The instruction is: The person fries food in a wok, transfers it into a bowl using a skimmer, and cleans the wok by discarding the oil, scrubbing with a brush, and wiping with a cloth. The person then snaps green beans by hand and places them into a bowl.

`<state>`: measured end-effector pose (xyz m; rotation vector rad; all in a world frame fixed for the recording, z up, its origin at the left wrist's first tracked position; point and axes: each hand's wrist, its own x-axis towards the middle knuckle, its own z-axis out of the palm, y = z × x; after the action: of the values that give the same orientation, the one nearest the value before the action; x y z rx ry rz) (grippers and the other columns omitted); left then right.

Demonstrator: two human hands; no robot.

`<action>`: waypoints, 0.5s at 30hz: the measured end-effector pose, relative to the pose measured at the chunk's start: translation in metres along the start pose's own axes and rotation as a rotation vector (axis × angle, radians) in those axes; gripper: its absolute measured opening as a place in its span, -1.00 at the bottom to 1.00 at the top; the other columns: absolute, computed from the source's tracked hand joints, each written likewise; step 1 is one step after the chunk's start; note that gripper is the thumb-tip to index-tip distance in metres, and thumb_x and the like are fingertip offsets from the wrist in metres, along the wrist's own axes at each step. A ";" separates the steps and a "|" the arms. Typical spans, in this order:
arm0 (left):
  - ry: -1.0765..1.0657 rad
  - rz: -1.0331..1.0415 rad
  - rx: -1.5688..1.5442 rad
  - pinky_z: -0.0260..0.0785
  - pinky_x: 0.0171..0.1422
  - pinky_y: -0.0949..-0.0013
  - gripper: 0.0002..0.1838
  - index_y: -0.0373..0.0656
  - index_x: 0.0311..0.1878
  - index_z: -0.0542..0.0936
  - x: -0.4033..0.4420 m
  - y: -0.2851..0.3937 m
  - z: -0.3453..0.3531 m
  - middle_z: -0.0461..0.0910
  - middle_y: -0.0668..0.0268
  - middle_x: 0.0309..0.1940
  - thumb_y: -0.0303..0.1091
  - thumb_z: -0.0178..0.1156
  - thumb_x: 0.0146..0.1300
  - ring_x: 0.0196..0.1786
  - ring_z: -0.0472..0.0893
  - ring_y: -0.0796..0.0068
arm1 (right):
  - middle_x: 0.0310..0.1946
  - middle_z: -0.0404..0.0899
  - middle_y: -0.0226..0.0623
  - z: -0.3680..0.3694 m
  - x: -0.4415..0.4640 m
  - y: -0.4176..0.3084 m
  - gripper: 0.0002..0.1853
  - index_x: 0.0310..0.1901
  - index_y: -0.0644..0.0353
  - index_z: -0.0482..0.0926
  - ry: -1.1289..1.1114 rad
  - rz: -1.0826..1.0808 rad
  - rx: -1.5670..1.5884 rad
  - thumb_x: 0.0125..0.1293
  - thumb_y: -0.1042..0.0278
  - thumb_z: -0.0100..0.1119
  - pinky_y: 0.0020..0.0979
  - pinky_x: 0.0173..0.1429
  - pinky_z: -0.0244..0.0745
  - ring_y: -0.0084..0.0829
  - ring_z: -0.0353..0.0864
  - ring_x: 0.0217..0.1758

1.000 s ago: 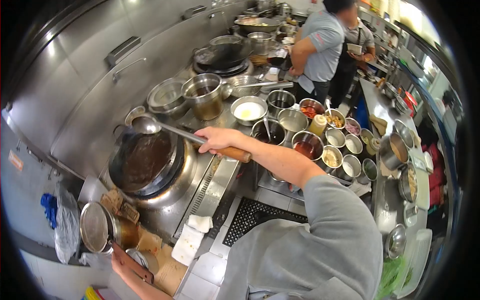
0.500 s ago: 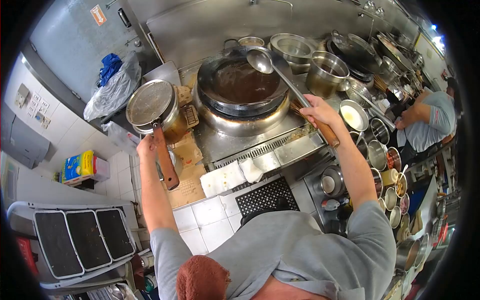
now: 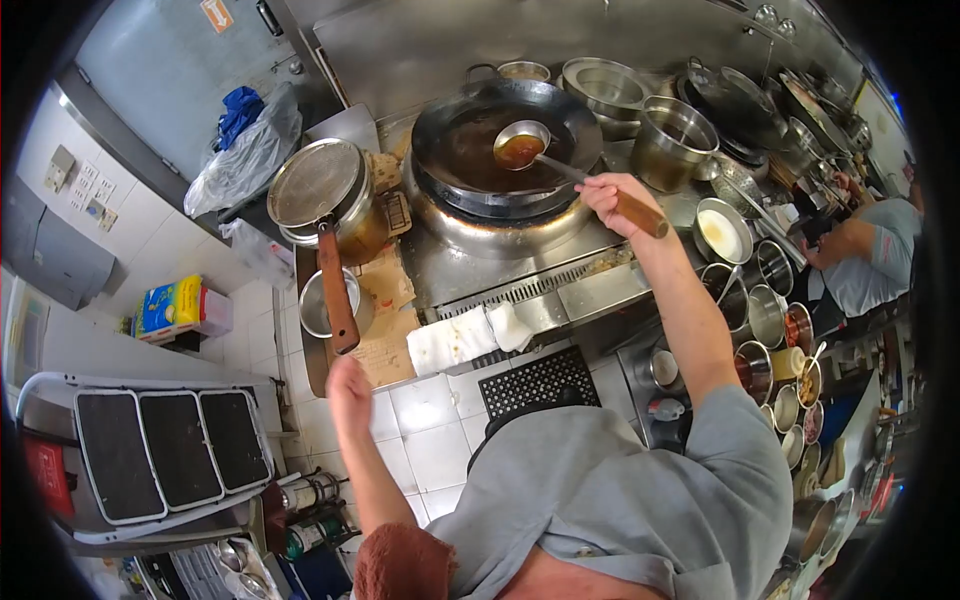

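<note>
1. Our blurred left hand [image 3: 350, 395] hangs near a flat brown wooden handle [image 3: 336, 290]; we cannot tell its fingers' state.
2. Our right hand's [image 3: 613, 202] fingers grip the wood-handled steel ladle [image 3: 562, 170] over the round black wok [image 3: 443, 138], probably level to keep amber liquid [image 3: 520, 152] in.

The right arm [image 3: 693, 320] reached far out, with the right hand [image 3: 618, 203] curled tight. The left hand [image 3: 350, 398] was nearer and looked blurry.
</note>
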<state>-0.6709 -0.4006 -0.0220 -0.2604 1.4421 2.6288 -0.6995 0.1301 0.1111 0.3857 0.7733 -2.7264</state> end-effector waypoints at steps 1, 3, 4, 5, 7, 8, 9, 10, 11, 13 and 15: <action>0.015 -0.083 -0.041 0.06 -0.55 0.67 -0.91 -0.06 -0.35 0.50 -0.031 -0.023 -0.002 0.36 0.57 -0.52 -0.39 0.11 0.31 -0.54 0.26 0.82 | -0.53 0.30 -0.43 0.008 -0.001 -0.002 -0.87 -0.30 0.39 0.26 0.004 0.025 0.125 0.27 0.64 0.02 -0.78 -0.65 0.26 -0.76 0.32 -0.65; 0.111 -0.345 0.134 0.13 -0.54 0.65 -0.93 -0.12 -0.29 0.54 -0.076 -0.070 -0.013 0.42 0.54 -0.52 -0.45 0.06 0.26 -0.55 0.30 0.79 | -0.47 0.29 -0.37 0.018 0.003 -0.007 -0.79 -0.17 0.52 0.17 -0.023 0.056 0.240 0.27 0.66 -0.02 -0.74 -0.66 0.31 -0.72 0.34 -0.66; -0.084 -0.425 0.314 0.22 -0.53 0.58 -0.86 -0.17 -0.25 0.60 -0.088 -0.105 -0.050 0.49 0.49 -0.50 -0.41 0.06 0.27 -0.55 0.34 0.71 | -0.47 0.29 -0.37 0.025 0.006 -0.008 -0.79 -0.17 0.52 0.17 -0.032 0.077 0.227 0.27 0.66 -0.02 -0.74 -0.66 0.31 -0.72 0.34 -0.66; -0.086 -0.531 0.612 0.26 -0.52 0.53 -0.84 -0.19 -0.25 0.62 -0.104 -0.132 -0.065 0.53 0.43 -0.48 -0.37 0.08 0.26 -0.55 0.36 0.67 | -0.46 0.29 -0.36 0.034 0.008 -0.008 -0.78 -0.16 0.53 0.16 -0.030 0.067 0.226 0.27 0.66 -0.02 -0.74 -0.66 0.31 -0.72 0.34 -0.66; -0.396 -0.603 1.467 0.31 -0.50 0.45 -0.80 -0.22 -0.24 0.65 -0.130 -0.212 -0.143 0.58 0.33 -0.44 -0.31 0.13 0.25 -0.56 0.39 0.61 | -0.46 0.28 -0.35 0.053 0.016 -0.008 -0.75 -0.12 0.54 0.14 -0.078 0.100 0.276 0.28 0.66 -0.03 -0.73 -0.66 0.33 -0.70 0.35 -0.65; -0.733 -0.533 2.010 0.31 -0.49 0.43 -0.78 -0.23 -0.24 0.66 -0.140 -0.247 -0.186 0.60 0.28 -0.41 -0.28 0.15 0.24 -0.56 0.39 0.59 | -0.46 0.28 -0.34 0.059 0.022 -0.009 -0.75 -0.11 0.54 0.13 -0.130 0.141 0.297 0.28 0.65 -0.04 -0.72 -0.65 0.35 -0.68 0.37 -0.64; -0.606 -0.761 1.930 0.31 -0.50 0.40 -0.76 -0.23 -0.23 0.65 -0.156 -0.248 -0.186 0.60 0.27 -0.41 -0.24 0.17 0.23 -0.57 0.39 0.57 | -0.47 0.27 -0.35 0.070 0.026 -0.008 -0.75 -0.11 0.54 0.12 -0.147 0.170 0.300 0.29 0.65 -0.04 -0.72 -0.64 0.37 -0.68 0.37 -0.63; -0.477 -0.976 1.827 0.31 -0.51 0.38 -0.73 -0.23 -0.22 0.64 -0.172 -0.250 -0.189 0.60 0.25 -0.41 -0.20 0.19 0.22 -0.57 0.39 0.55 | -0.47 0.27 -0.36 0.083 0.030 -0.007 -0.75 -0.11 0.53 0.11 -0.163 0.198 0.302 0.29 0.65 -0.05 -0.71 -0.64 0.39 -0.68 0.37 -0.63; -0.125 -1.084 1.396 0.30 -0.53 0.37 -0.71 -0.21 -0.20 0.63 -0.190 -0.249 -0.194 0.59 0.27 -0.41 -0.16 0.19 0.22 -0.58 0.39 0.52 | -0.48 0.27 -0.37 0.096 0.035 -0.005 -0.73 -0.10 0.53 0.10 -0.183 0.232 0.303 0.30 0.65 -0.05 -0.70 -0.62 0.42 -0.67 0.37 -0.63; 0.261 -1.154 0.820 0.27 -0.58 0.38 -0.73 -0.19 -0.18 0.58 -0.218 -0.251 -0.210 0.57 0.29 -0.45 -0.18 0.22 0.20 -0.59 0.39 0.49 | -0.49 0.26 -0.38 0.118 0.047 0.001 -0.76 -0.12 0.50 0.11 -0.232 0.270 0.298 0.30 0.64 -0.06 -0.69 -0.61 0.43 -0.66 0.36 -0.64; 0.279 -1.120 0.821 0.24 -0.58 0.39 -0.78 -0.19 -0.18 0.56 -0.234 -0.250 -0.219 0.55 0.29 -0.47 -0.26 0.20 0.20 -0.60 0.38 0.50 | -0.49 0.26 -0.38 0.140 0.062 0.010 -0.79 -0.16 0.45 0.12 -0.255 0.319 0.294 0.30 0.64 -0.06 -0.69 -0.61 0.43 -0.67 0.35 -0.64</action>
<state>-0.3743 -0.4592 -0.2931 -0.9758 1.6072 1.0711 -0.7784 0.0340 0.2008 0.1935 0.2205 -2.5169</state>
